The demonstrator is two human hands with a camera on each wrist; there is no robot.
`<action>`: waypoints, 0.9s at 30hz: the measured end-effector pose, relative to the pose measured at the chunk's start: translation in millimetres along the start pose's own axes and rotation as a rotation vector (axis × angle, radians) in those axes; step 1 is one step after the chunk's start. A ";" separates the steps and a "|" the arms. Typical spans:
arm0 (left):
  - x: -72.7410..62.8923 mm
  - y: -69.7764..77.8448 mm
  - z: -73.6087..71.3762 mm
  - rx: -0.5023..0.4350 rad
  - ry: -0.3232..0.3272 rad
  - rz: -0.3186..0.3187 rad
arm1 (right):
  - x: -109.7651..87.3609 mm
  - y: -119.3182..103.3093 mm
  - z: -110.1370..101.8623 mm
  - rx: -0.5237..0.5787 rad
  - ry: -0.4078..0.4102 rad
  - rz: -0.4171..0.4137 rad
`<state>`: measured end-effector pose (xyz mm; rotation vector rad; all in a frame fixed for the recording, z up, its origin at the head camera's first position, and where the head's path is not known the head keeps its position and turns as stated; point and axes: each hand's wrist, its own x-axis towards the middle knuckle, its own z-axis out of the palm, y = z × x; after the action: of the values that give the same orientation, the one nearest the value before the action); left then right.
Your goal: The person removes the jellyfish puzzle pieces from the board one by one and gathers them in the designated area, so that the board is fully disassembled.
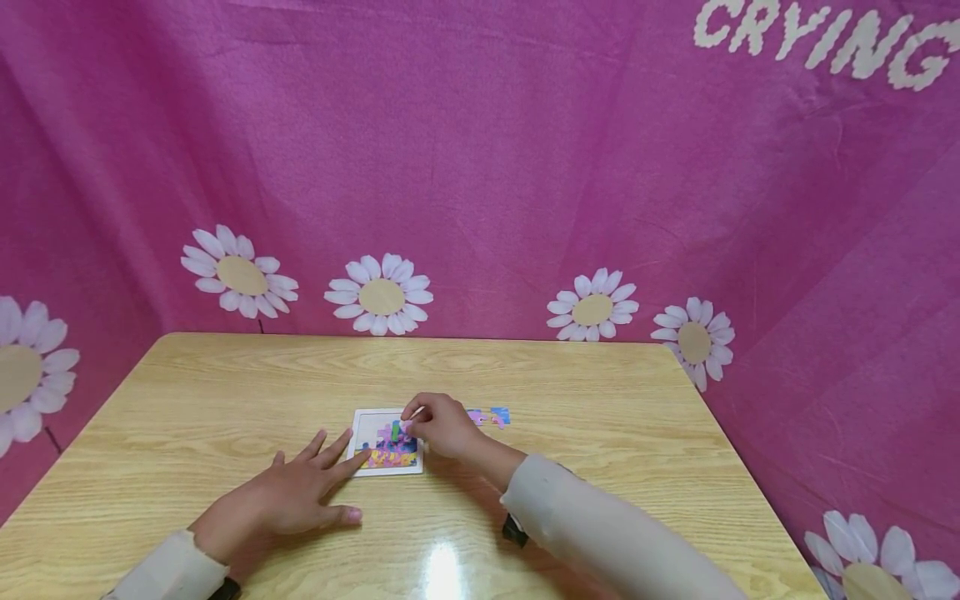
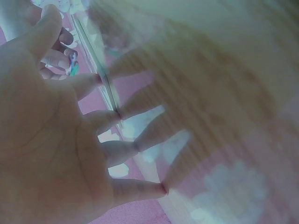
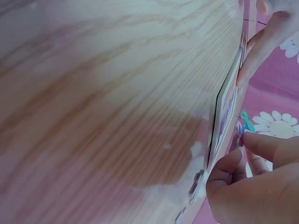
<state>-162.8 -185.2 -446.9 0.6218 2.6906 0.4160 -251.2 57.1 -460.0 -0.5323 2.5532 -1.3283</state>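
Note:
A white-framed jigsaw puzzle (image 1: 386, 472) lies on the table, with pink, yellow and blue pieces filling its lower and right parts. Bare tray shows at its upper left. My right hand (image 1: 444, 427) pinches a jigsaw piece (image 3: 247, 122) between thumb and fingers over the puzzle's right side. Green and pink show on that piece, held tilted up from the board. My left hand (image 1: 303, 490) lies spread at the left of the frame, fingers straight, with fingertips over its left edge and lower-left corner.
Several loose jigsaw pieces (image 1: 495, 416) lie just right of the frame, partly behind my right hand. The light wood table (image 1: 600, 400) meets a pink cloth backdrop (image 1: 480, 167) with daisies at its back edge.

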 end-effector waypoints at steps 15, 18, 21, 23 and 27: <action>1.2 -2.0 2.0 -0.007 -0.006 0.004 | -18.3 16.0 -24.9 -0.011 0.015 -0.018; 0.1 -2.1 1.3 -0.011 -0.008 0.008 | -18.7 21.0 -27.4 -0.021 0.013 0.005; -0.5 -1.7 1.1 -0.016 -0.006 0.010 | -20.7 24.6 -30.0 -0.033 0.012 -0.003; -0.2 -1.6 1.1 -0.019 -0.007 0.007 | -22.4 25.8 -31.4 -0.039 0.010 -0.001; 0.3 -1.2 1.3 -0.020 -0.009 0.003 | -25.5 28.7 -32.9 -0.044 0.002 -0.009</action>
<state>-163.0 -185.9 -448.5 0.6205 2.6742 0.4388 -245.7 107.2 -464.2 -0.5508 2.5906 -1.2787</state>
